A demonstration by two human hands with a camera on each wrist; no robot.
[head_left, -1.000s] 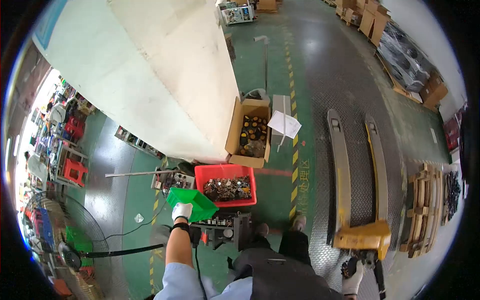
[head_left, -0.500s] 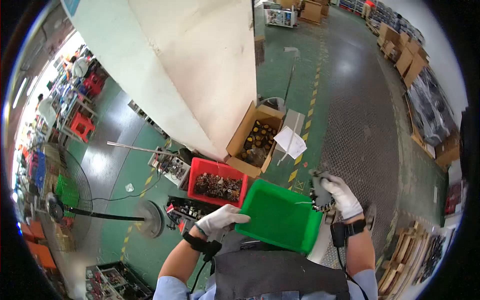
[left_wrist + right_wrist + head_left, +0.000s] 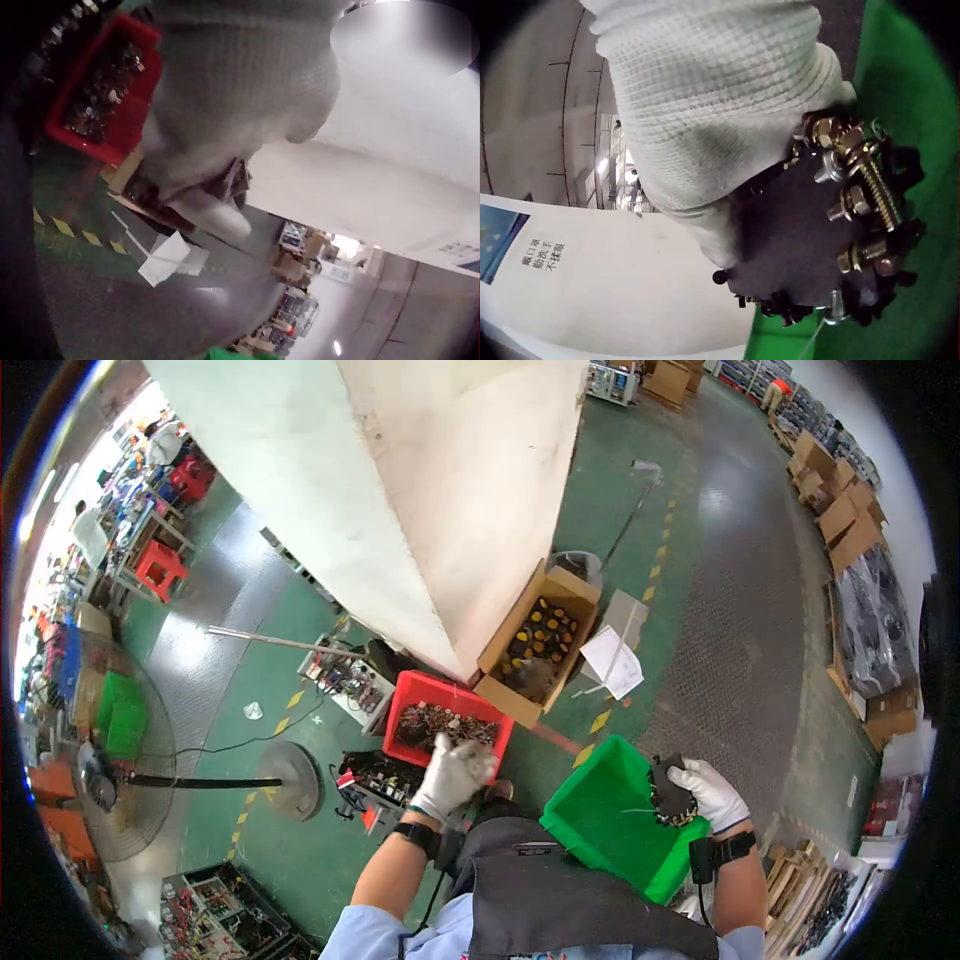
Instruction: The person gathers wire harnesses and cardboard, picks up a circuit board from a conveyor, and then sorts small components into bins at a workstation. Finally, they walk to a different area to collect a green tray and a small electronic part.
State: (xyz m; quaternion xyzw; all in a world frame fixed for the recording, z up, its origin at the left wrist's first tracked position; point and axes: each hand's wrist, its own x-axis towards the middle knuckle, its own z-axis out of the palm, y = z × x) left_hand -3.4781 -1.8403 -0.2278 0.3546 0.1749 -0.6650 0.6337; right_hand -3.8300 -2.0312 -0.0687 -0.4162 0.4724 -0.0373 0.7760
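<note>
My gloved right hand [image 3: 708,795] grips a dark flat block [image 3: 672,797] at one side. Bolts, screws and nuts cling thickly around the block's edge, shown close in the right wrist view. Below and beside it sits a green plastic bin [image 3: 605,815], tilted in view, with a thin pale strip near the block. My gloved left hand [image 3: 455,775] hangs in the air with its fingers loosely bent and nothing visible in them. It overlaps the near side of a red bin [image 3: 425,685] full of small metal parts [image 3: 460,728].
A cardboard box [image 3: 510,705] of black and yellow pieces stands against the white pillar [image 3: 400,480]. Opened electronic units [image 3: 385,780] lie left of my legs. A fan's round base [image 3: 292,782] and trailing cable are farther left. Wooden pallets [image 3: 795,895] stand at the right.
My left hand carried the green bin from the red bin across to the right, then let go and moved back left. My right hand rose from low right with the block, now over the green bin.
</note>
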